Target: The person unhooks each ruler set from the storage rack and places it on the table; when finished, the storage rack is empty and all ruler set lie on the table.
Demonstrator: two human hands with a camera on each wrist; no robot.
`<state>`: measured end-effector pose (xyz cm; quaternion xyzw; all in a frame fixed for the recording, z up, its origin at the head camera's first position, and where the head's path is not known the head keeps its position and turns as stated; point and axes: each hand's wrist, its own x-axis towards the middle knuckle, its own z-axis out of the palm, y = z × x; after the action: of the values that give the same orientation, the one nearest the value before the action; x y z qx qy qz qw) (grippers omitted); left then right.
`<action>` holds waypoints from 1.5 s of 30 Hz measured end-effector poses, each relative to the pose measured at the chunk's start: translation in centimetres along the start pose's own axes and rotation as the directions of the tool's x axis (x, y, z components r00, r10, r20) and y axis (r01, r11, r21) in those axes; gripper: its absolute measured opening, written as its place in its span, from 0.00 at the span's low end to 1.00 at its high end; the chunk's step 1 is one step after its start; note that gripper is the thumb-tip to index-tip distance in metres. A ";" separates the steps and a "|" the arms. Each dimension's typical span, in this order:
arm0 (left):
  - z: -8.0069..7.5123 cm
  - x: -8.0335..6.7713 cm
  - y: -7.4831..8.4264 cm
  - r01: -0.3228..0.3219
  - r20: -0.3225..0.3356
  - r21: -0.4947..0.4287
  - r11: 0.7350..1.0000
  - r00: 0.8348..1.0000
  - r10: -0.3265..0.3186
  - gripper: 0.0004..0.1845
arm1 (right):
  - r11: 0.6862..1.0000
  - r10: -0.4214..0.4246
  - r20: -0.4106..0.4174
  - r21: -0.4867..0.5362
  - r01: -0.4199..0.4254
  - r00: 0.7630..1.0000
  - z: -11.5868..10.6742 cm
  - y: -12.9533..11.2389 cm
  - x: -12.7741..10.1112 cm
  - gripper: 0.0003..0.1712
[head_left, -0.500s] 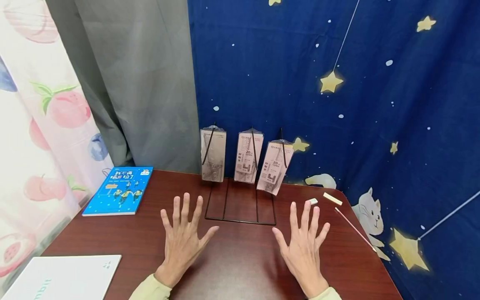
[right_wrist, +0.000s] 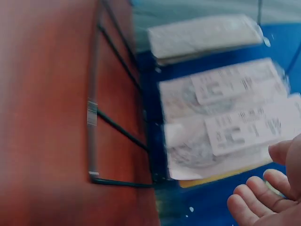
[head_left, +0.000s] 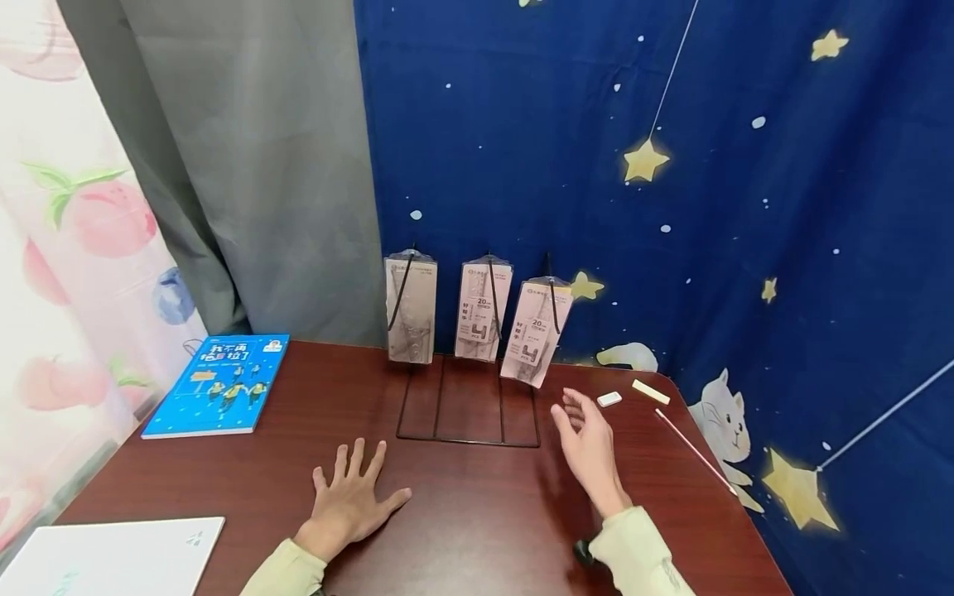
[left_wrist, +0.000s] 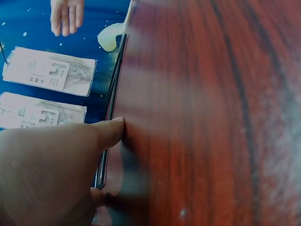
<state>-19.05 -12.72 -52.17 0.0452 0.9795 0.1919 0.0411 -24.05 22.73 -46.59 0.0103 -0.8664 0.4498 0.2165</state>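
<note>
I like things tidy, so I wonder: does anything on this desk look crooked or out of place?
Yes, slightly: the rightmost packet on the wire rack hangs tilted, while the other two packets hang straight. Nothing looks spilled or damaged.

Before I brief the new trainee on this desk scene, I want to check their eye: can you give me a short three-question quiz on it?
1. True or false: the left hand lies flat on the table with its fingers spread.
2. How many packets hang on the wire rack? A) two B) three C) five
3. Fill in: the right hand is raised, holds nothing, and is nearest the ______ packet of the row.

Key: 1 true; 2 B; 3 right-hand. The blue book lies far to the left, touched by neither of the hands.
</note>
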 end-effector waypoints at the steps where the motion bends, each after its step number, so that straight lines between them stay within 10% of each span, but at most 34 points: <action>1: -0.1 0.0 0.0 0.005 0.011 0.002 1.000 1.000 -0.005 0.49 | 0.999 0.021 -0.014 0.035 -0.020 1.000 0.2 0.1 1.3 0.24; 12: -0.4 1.9 1.0 -0.110 0.036 0.090 0.990 0.994 0.107 0.53 | 0.982 0.096 -0.068 0.169 -0.083 0.993 0.5 0.8 8.5 0.20; 29: -0.8 3.4 1.4 -0.122 0.125 0.047 0.991 0.985 0.116 0.53 | 0.972 0.060 -0.091 0.232 -0.037 0.994 0.4 -0.1 8.4 0.13; 45: -1.7 4.2 0.3 -0.104 0.103 0.050 0.993 0.990 0.098 0.52 | 0.975 0.066 0.123 0.202 -0.090 0.990 -2.0 -2.7 4.3 0.12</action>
<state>-23.35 -12.68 -50.74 0.1055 0.9776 0.1639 0.0792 -26.62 23.46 -41.80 0.0245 -0.8256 0.5445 0.1459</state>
